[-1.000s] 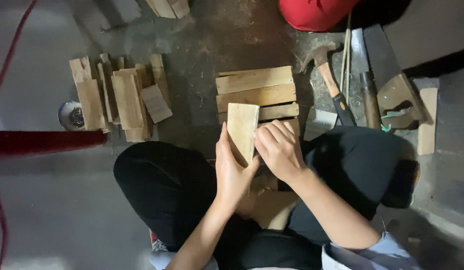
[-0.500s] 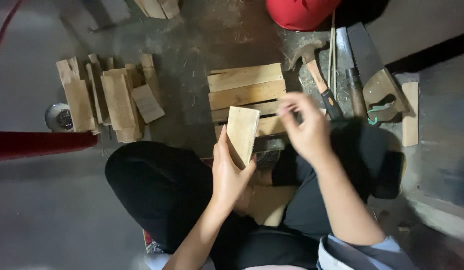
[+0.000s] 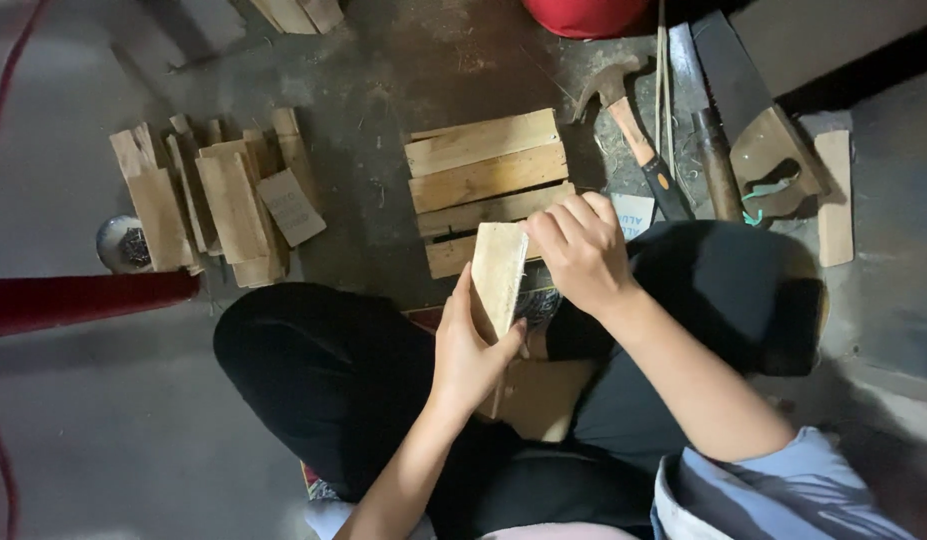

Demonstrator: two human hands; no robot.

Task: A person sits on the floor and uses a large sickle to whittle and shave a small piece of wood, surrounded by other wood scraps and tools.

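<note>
A short wooden board (image 3: pixel 498 272) is held upright over the lap, between the crossed legs, its lower part gripped by the left hand (image 3: pixel 470 350), whose thumb and fingers are wrapped round its edges. The right hand (image 3: pixel 581 252) is curled at the board's upper right edge, touching it there; whether anything small is pinched in it cannot be told.

Just beyond the board, on the concrete floor (image 3: pixel 363 150), lies a slatted panel (image 3: pixel 485 185) of light planks set side by side, its near edge partly hidden behind the board. To the panel's right a hammer (image 3: pixel 631 130) is laid with its head toward the far edge of the floor, and beside it a handsaw (image 3: pixel 738 110). A pile of offcuts (image 3: pixel 218 195) lies well apart toward the left edge of the floor.

If the piece is being fitted to the panel, it is judged that the board would best be kept square to the slats and steadied low by the left hand, so the right is left free to guide the top edge. The grip should be kept clear of splintered ends.
</note>
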